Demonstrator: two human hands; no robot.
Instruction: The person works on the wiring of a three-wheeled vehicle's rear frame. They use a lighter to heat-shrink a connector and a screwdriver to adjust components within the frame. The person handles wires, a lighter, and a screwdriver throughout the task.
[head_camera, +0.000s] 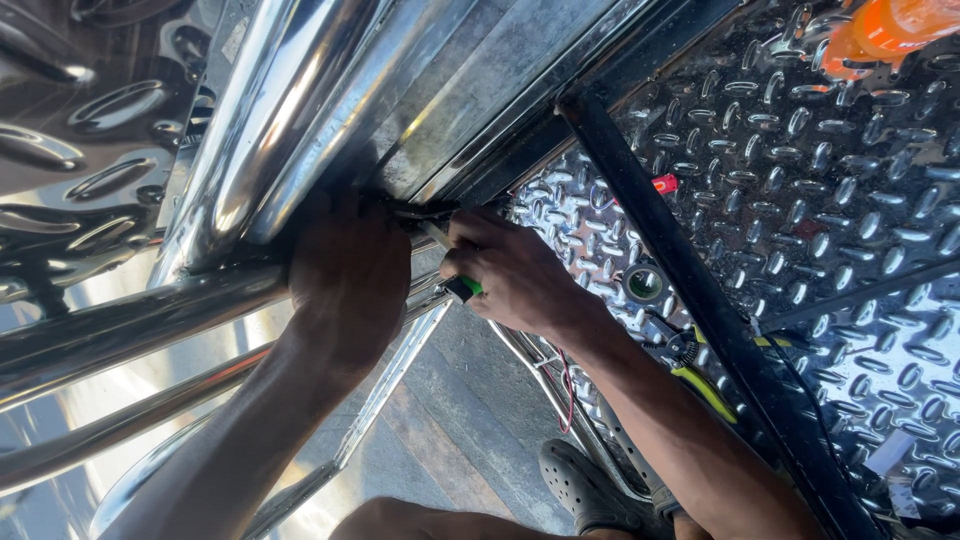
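My left hand (345, 275) reaches up under the shiny metal tubing (260, 130), its fingers pressed against dark wiring at the joint; what it grips is hidden. My right hand (510, 270) is closed around a small tool with a green and black handle (462, 288), its pale tip pointing at the same joint (420, 215) beside the left hand. Thin wires run along the joint between the two hands.
Diamond-tread metal plate (800, 180) fills the right side, crossed by a black bar (680, 260). On it lie a roll of tape (643, 283), yellow-handled pliers (700, 380), a small red piece (664, 183) and an orange object (880, 35). Red wire (568, 385) hangs below. My shoe (585, 490) rests on pavement.
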